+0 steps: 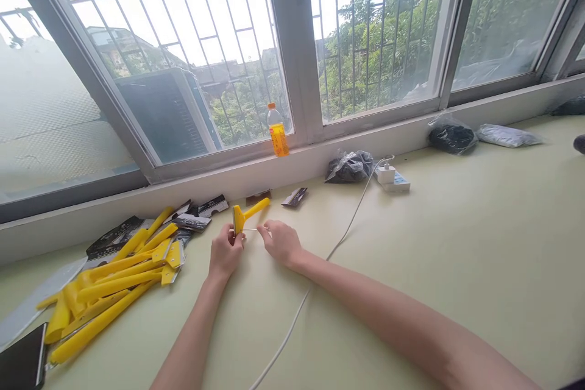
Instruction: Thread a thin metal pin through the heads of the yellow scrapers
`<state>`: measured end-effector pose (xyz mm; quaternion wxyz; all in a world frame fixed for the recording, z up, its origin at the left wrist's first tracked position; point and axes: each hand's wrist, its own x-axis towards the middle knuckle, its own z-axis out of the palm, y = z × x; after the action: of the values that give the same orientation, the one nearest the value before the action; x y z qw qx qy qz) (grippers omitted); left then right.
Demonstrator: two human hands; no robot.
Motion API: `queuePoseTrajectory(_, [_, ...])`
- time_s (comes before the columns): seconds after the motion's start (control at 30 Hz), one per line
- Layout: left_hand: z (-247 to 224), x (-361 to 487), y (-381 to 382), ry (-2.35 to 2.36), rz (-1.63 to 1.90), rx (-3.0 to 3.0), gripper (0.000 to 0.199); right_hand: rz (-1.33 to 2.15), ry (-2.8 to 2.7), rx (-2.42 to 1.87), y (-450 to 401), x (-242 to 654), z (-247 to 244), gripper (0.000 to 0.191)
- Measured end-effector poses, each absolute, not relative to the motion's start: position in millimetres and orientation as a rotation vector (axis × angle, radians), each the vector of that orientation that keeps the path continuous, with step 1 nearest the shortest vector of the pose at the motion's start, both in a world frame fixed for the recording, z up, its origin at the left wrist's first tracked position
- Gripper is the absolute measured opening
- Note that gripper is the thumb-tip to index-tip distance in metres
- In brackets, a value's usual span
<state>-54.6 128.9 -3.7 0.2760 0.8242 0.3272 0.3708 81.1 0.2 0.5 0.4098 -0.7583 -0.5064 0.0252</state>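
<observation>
My left hand [227,251] is closed on the head of a yellow scraper [238,219], whose handle points up and to the right. My right hand [281,244], just to the right, pinches a thin metal rod [250,230] that reaches to the scraper's head; its exact contact point is too small to make out. A pile of similar yellow scrapers [114,277] lies on the pale green table [411,262], left of my hands. Several dark printed cards [212,206] lie behind and beside the pile.
A white cable [292,323] crosses the table under my right forearm to a white charger [386,173] on a small box. Bagged items [350,166] lie near the wall. An orange-capped bottle [278,134] stands on the sill. A dark phone [22,359] sits at lower left.
</observation>
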Motion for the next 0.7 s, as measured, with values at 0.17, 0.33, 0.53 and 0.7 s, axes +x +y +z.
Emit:
queuePoseTrajectory(0.17, [-4.0,-54.3,129.4,0.883,0.993,2.216,0.017,0.057,-1.282,-1.864,4.9,84.9,-4.4,0.026])
queuePoseTrajectory(0.33, [-4.3,-54.3,129.6,0.894,0.996,2.187,0.018,0.111,-1.221,-1.624,5.0,91.1,-7.7,0.008])
queuePoseTrajectory(0.53, [-1.9,-54.1,127.2,0.898,0.990,2.189,0.017,0.129,-1.234,-1.655,6.6,88.2,-7.7,0.030])
queuePoseTrajectory(0.7, [-1.9,-54.2,127.0,0.885,0.992,2.199,0.017,0.106,-1.219,-1.703,12.1,88.7,-10.1,0.032])
